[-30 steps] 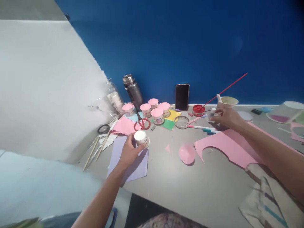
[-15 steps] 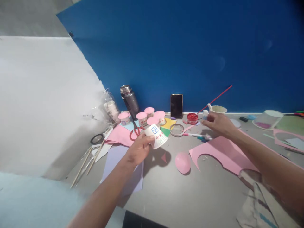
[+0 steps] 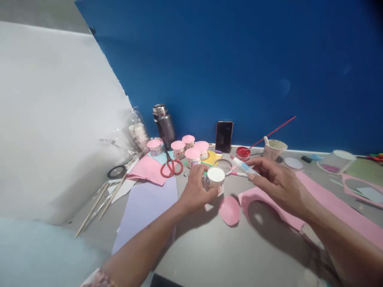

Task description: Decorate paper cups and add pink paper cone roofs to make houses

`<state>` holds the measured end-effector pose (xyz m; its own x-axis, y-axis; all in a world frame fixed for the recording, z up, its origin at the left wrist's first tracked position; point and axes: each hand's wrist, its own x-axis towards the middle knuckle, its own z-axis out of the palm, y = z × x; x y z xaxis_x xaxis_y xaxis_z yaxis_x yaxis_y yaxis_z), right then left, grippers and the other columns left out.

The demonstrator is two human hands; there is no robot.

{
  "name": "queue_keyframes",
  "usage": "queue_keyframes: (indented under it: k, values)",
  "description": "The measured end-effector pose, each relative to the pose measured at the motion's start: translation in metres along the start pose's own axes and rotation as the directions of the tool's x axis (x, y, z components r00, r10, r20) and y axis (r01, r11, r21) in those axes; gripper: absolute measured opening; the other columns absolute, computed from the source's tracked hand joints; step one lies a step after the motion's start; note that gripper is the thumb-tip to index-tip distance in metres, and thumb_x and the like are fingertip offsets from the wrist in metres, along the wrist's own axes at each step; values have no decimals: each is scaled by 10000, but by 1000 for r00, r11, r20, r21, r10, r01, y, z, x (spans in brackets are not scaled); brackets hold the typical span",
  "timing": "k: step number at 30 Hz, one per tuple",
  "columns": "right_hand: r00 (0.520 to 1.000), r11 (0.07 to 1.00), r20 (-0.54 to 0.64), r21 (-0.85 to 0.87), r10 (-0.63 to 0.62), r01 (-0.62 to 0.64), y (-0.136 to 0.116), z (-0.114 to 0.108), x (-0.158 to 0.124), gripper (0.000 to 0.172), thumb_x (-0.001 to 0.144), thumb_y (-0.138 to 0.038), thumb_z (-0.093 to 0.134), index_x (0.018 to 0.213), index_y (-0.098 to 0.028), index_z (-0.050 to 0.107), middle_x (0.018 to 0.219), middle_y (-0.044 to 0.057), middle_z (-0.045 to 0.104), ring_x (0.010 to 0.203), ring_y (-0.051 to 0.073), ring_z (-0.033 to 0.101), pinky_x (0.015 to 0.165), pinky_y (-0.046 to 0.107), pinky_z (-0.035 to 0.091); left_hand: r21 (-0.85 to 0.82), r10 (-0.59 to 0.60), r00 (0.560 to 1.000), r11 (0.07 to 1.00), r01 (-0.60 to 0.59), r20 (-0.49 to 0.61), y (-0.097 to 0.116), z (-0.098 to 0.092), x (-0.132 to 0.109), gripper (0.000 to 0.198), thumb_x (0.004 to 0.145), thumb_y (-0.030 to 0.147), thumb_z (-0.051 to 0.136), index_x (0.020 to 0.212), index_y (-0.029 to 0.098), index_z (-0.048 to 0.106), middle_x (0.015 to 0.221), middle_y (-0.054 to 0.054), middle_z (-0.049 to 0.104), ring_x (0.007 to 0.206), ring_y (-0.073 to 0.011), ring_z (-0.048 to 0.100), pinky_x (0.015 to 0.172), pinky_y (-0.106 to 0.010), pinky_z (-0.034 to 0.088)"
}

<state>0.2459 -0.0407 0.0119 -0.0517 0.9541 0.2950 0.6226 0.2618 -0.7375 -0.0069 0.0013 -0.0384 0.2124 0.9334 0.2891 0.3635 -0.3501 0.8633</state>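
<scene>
My left hand [image 3: 196, 190] is closed around a small upside-down paper cup [image 3: 214, 179], its white base facing up, held just above the grey table [image 3: 227, 247]. My right hand [image 3: 275, 184] pinches a small white glue tube [image 3: 244, 166] with a blue label, its tip pointing toward the cup. A pink paper circle [image 3: 229, 210] lies on the table just below and between the two hands. A large pink sheet [image 3: 326, 205] with a round cut-out lies under my right hand.
Several pink-topped cups [image 3: 188, 147] stand at the back beside red scissors [image 3: 170, 166], a steel flask [image 3: 164, 125], a phone [image 3: 224, 136], a red paint pot [image 3: 242, 153] and a brush cup [image 3: 273, 148]. A lilac sheet [image 3: 143, 207], wooden sticks [image 3: 98, 203] and tape [image 3: 116, 172] lie left.
My left hand turned the cup base-up and carried it right to the table's middle. My right hand came back from the far paint cup with the glue tube, toward the cup.
</scene>
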Motion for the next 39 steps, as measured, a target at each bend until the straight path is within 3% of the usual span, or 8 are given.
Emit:
queue_keyframes:
  k: [5, 11, 15, 23, 27, 30, 35, 39]
  values:
    - [984, 983, -9, -48, -180, 179, -7, 2, -5, 213, 952, -288, 572, 1017, -228, 766, 1021, 59, 801, 650, 173, 627, 547, 295, 471, 195, 146, 988, 969, -151, 39, -16, 6, -1, 524, 685, 271, 741, 1164, 251, 530, 1252, -100, 582, 1233, -336, 544, 1078, -522, 424]
    - [891, 885, 10, -110, -454, 452, -8, 11, -11, 157, 974, -210, 590, 1043, -198, 730, 879, 47, 747, 673, 153, 638, 556, 264, 460, 428, 395, 918, 824, -372, 38, -27, 14, -4, 421, 722, 234, 678, 1103, 254, 499, 1186, -107, 589, 1217, -332, 552, 1065, -529, 433]
    - [827, 818, 55, -127, -559, 561, -10, 19, -15, 125, 977, -209, 608, 1044, -186, 711, 798, 30, 682, 656, 153, 582, 585, 276, 454, 502, 429, 896, 754, -423, 111, -25, 14, -8, 442, 712, 240, 682, 1127, 240, 528, 1260, -139, 578, 1313, -373, 502, 1104, -565, 398]
    - [763, 751, 36, -150, -645, 643, -11, 30, -13, 122, 986, -185, 603, 1076, -175, 685, 804, 38, 684, 673, 167, 581, 581, 278, 448, 568, 480, 860, 665, -485, 172, -15, 15, -15, 443, 705, 203, 676, 1137, 221, 584, 1315, -164, 578, 1391, -397, 448, 1164, -594, 334]
    - [779, 759, 9, -222, -627, 612, -9, 28, -9, 113, 989, -204, 612, 1044, -166, 703, 811, 48, 708, 644, 163, 579, 603, 287, 456, 568, 498, 848, 651, -503, 180, -11, 17, -18, 472, 689, 163, 650, 1152, 242, 599, 1341, -150, 577, 1402, -386, 452, 1170, -588, 332]
    - [823, 798, -21, -261, -567, 543, -5, 22, -5, 144, 978, -206, 588, 999, -154, 720, 810, 55, 722, 643, 162, 603, 613, 287, 460, 562, 506, 844, 651, -511, 181, -11, 18, -19, 475, 678, 159, 650, 1141, 254, 608, 1345, -142, 581, 1399, -382, 464, 1169, -585, 330]
    - [946, 910, -8, -277, -323, 309, 0, 11, 2, 184, 907, -225, 577, 886, -162, 749, 733, 26, 720, 555, 139, 549, 572, 282, 417, 544, 506, 846, 668, -507, 167, -16, 19, -18, 406, 686, 177, 675, 1086, 234, 632, 1340, -154, 582, 1390, -388, 475, 1154, -577, 341]
    - [989, 964, 58, -223, -136, 145, 0, 8, 3, 229, 869, -263, 555, 761, -179, 738, 606, -13, 638, 503, 123, 455, 537, 280, 360, 535, 467, 869, 699, -475, 162, -22, 19, -16, 400, 702, 220, 706, 1096, 227, 641, 1349, -164, 573, 1361, -394, 492, 1131, -581, 356]
